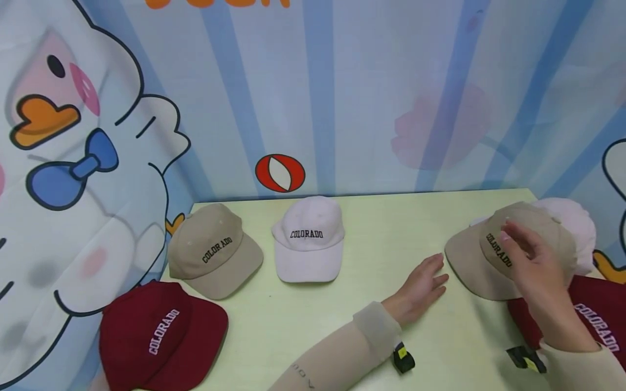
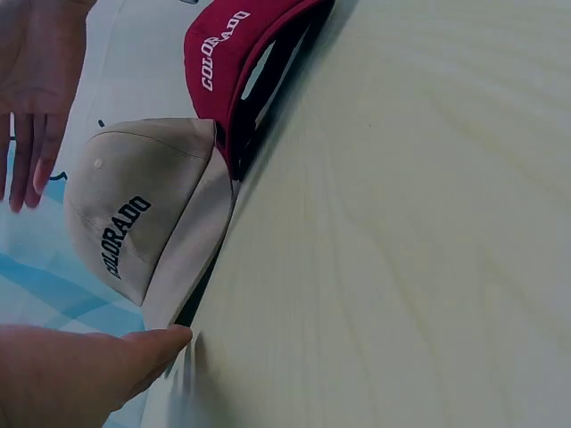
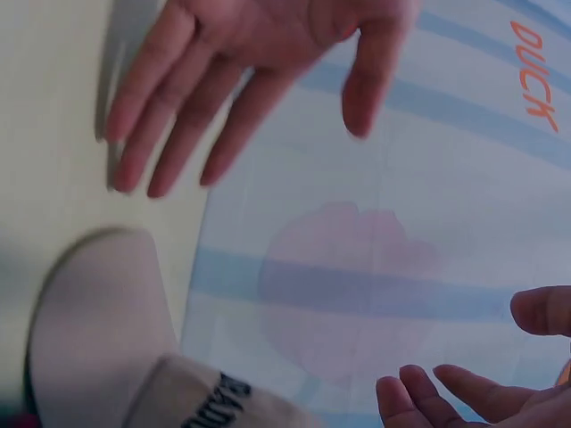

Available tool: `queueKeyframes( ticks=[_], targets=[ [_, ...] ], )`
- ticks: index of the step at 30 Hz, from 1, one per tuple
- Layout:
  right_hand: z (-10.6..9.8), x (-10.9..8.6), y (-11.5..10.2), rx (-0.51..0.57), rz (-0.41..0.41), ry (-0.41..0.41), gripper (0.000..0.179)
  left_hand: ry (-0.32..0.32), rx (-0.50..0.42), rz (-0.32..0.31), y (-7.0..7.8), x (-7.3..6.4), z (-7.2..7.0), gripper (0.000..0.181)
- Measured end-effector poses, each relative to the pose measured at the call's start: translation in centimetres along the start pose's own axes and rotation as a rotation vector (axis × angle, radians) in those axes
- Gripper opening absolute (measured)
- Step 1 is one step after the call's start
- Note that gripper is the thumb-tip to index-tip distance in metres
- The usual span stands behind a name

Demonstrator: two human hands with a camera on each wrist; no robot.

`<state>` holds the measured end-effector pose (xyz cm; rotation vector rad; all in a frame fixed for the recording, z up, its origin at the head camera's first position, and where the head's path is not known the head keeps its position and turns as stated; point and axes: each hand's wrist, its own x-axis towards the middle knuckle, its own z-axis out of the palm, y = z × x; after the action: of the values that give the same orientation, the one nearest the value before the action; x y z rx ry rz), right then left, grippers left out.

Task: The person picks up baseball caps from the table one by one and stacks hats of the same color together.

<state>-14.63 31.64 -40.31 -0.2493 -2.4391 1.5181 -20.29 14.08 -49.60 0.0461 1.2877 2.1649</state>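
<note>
In the head view my left hand is over the table, fingers extended, its fingertips just left of the brim of a beige cap lettered COLORADO. My right hand is raised in front of that same cap, fingers loosely bent with nothing in them. Behind the beige cap a white cap is partly hidden; nearer me lies a dark red cap, partly covered by my right arm. The left wrist view has the left thumb close by the beige brim.
On the left side of the pale table sit another beige cap, a white cap and a dark red cap. A printed cartoon backdrop rises along the table's back and sides. Small black tags hang at the wrists.
</note>
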Motion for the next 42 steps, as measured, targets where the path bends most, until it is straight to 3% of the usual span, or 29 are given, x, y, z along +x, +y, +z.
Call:
queueKeyframes(
  ticks=[6,13,16,21,28,42],
  targets=[
    [-1.3,0.6,-0.7,-0.134,0.181,0.136,0.059,-0.015,-0.019,-0.017,-0.6,0.7,0.5,0.064],
    [-2.3,2.0,0.4,-0.219,0.183,0.288,0.059,-0.042,-0.025,-0.013,-1.2,1.4,0.6,0.061],
    [-2.9,2.6,1.2,-0.262,0.197,0.288,0.062,-0.056,-0.01,-0.019,-1.3,1.5,0.6,0.062],
    [-3.5,3.4,2.4,-0.284,0.231,0.221,0.071,-0.057,-0.002,-0.024,-1.4,1.4,0.8,0.062],
    [-4.0,4.4,3.6,-0.283,0.351,0.173,0.077,-0.047,-0.021,-0.029,-0.9,1.1,1.3,0.064],
    [-3.5,4.3,3.0,-0.203,0.332,0.272,0.066,-0.052,-0.055,-0.015,-0.3,0.3,1.1,0.063]
  ],
)
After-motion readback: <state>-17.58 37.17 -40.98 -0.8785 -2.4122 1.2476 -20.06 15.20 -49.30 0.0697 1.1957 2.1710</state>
